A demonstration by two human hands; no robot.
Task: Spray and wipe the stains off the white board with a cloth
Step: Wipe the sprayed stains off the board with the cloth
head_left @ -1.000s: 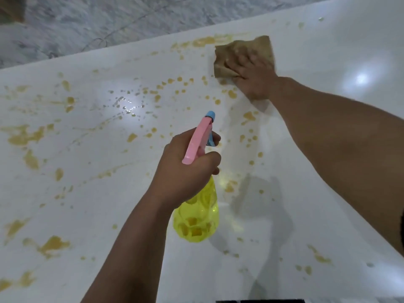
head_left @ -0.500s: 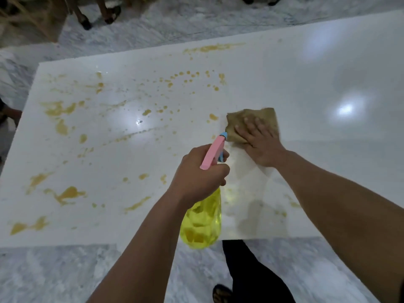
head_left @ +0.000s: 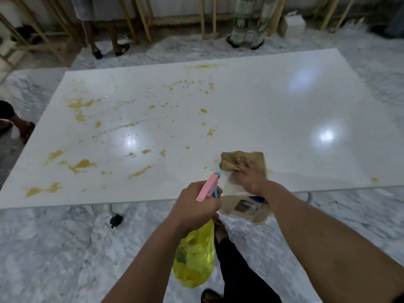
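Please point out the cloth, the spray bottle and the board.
cloth (head_left: 258, 157): head view, its far right part.
spray bottle (head_left: 194, 256): head view, its yellow body.
board (head_left: 273, 119): head view, a bare patch.

the left hand (head_left: 194, 206) is curled round the neck of the bottle (head_left: 194, 261), knuckles up, holding it just off the near edge of the board (head_left: 284, 119). its forearm runs up from the lower left. the right hand (head_left: 249, 173) lies flat, fingers spread, pressing the cloth (head_left: 231, 159) near the board's near edge. the right arm stretches in from the lower right.
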